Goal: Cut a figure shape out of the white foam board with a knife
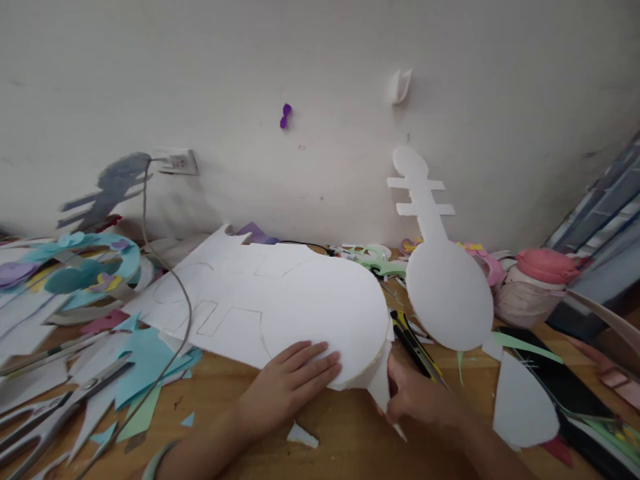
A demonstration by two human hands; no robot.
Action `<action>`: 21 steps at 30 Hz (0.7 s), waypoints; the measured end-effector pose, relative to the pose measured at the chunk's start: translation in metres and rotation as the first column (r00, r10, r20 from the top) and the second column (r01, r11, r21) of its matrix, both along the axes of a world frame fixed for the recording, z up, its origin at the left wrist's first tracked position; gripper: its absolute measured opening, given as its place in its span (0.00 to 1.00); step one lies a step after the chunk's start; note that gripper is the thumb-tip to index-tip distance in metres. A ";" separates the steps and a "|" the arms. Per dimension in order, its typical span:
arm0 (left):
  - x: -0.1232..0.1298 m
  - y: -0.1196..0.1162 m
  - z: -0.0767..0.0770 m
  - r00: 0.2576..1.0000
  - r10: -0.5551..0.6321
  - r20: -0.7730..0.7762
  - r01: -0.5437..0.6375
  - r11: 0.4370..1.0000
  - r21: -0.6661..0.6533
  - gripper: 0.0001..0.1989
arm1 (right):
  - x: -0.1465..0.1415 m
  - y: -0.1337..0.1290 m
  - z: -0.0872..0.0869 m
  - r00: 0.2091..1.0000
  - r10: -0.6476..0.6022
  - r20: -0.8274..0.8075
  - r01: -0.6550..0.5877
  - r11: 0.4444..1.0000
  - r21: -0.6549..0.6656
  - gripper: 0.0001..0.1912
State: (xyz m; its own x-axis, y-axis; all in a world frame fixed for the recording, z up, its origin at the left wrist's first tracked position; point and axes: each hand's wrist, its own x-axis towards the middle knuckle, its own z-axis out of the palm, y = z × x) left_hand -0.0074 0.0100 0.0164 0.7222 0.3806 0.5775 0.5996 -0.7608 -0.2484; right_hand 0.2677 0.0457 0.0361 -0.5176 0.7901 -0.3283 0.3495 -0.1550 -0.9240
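A white foam board or thick card sheet (320, 300) lies on the wooden table, with pencil outlines on it and a rounded cut edge at its right end. My left hand (293, 383) rests flat near that rounded end, fingers stretched out. At the lower right edge, my right hand (420, 397) pinches a narrow white offcut (381, 377) hanging beside the curve; whether the offcut is still joined to the sheet, I cannot tell. A yellow-and-black utility knife (415, 347) lies just behind my right hand. One small white scrap (303, 435) sits between my arms.
A white lute-shaped cutout (450, 293) leans against the wall. Scissors (75, 400), blue paper pieces (150, 353) and a grey cable (187, 307) are at left. On the right are a dark phone (560, 373), a white offcut (525, 407) and a pink-lidded container (537, 287).
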 end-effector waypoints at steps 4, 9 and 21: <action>0.001 -0.001 0.003 1.000 -0.007 0.004 0.007 1.000 0.014 0.20 | 0.007 0.001 0.015 0.994 0.051 0.099 -0.049 0.999 -0.022 0.51; 0.004 -0.001 0.004 0.999 -0.025 -0.026 0.025 1.000 0.000 0.21 | 0.017 0.004 0.023 0.984 0.066 0.164 -0.061 0.998 -0.035 0.51; 0.003 -0.001 -0.001 1.000 -0.009 -0.020 0.010 0.999 0.053 0.20 | 0.012 0.010 0.015 0.987 -0.134 0.087 0.137 0.990 -0.041 0.26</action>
